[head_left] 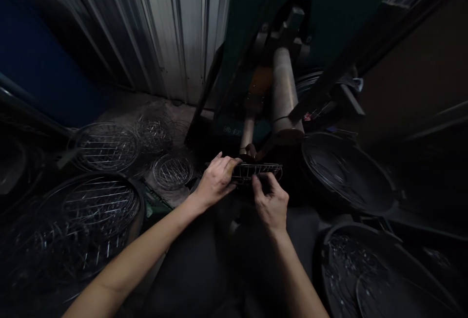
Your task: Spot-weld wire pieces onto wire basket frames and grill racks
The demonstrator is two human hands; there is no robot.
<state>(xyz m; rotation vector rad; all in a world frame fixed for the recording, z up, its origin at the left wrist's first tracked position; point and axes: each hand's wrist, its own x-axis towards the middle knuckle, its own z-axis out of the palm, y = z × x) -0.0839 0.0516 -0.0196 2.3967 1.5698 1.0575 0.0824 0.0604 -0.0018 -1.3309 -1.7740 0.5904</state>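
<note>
A wire rack [245, 172] made of thin metal rods is held nearly edge-on in front of me, just below the machine's lower metal arm [247, 130]. My left hand [218, 177] is closed on its left end, thumb and fingers on the wire. At the near right side, my right hand [271, 198] pinches the rack's edge, or a small piece against it; the fingertips are too dark to tell. Above the rack and to the right juts a thick metal cylinder [287, 94] of the machine.
On the left lie round wire grates [104, 145], a smaller wire grate [173, 171] and a basin [137, 211] heaped with wire racks. A dark basin [389, 186] and another basin [331, 233] with small wire pieces stand at right. The green machine [237, 84] rises ahead.
</note>
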